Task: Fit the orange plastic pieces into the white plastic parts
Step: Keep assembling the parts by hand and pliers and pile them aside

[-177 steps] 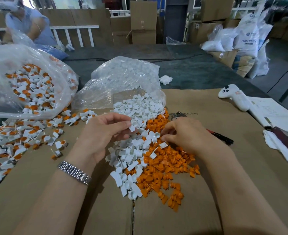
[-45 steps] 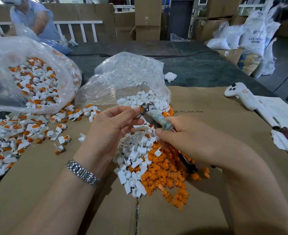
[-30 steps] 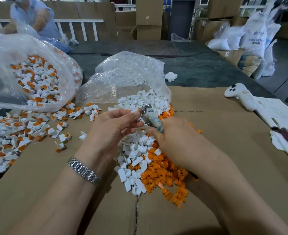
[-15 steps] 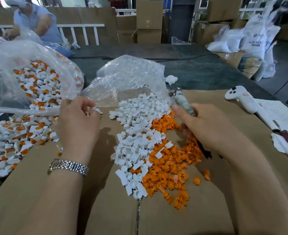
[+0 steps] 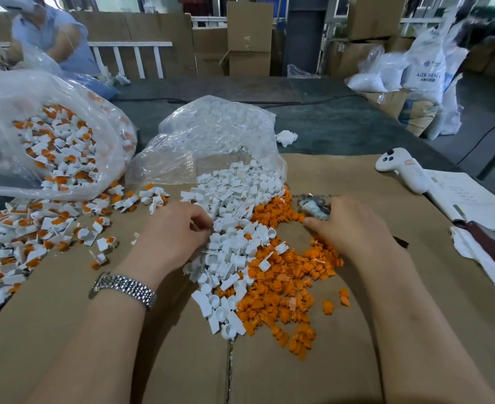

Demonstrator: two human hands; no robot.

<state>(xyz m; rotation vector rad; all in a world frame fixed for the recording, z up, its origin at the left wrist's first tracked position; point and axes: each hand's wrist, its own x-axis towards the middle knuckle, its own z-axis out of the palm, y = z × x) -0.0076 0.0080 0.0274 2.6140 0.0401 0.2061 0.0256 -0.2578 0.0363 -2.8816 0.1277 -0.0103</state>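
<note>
Head view: left hand (image 5: pixel 170 237) fingers curl at white parts (image 5: pixel 234 211) edge; right hand (image 5: pixel 348 225) seemingly grips pliers (image 5: pixel 313 207)

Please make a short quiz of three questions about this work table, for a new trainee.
1. True or false: the orange pieces lie to the right of the white parts.
2. Which hand wears the wristwatch? A) left B) right
3. Fill in: the right hand rests on a wrapped ____.

Key: 1 true. 2 A, the left hand. 3 tool, on the cardboard; its exact kind is unclear.
</note>
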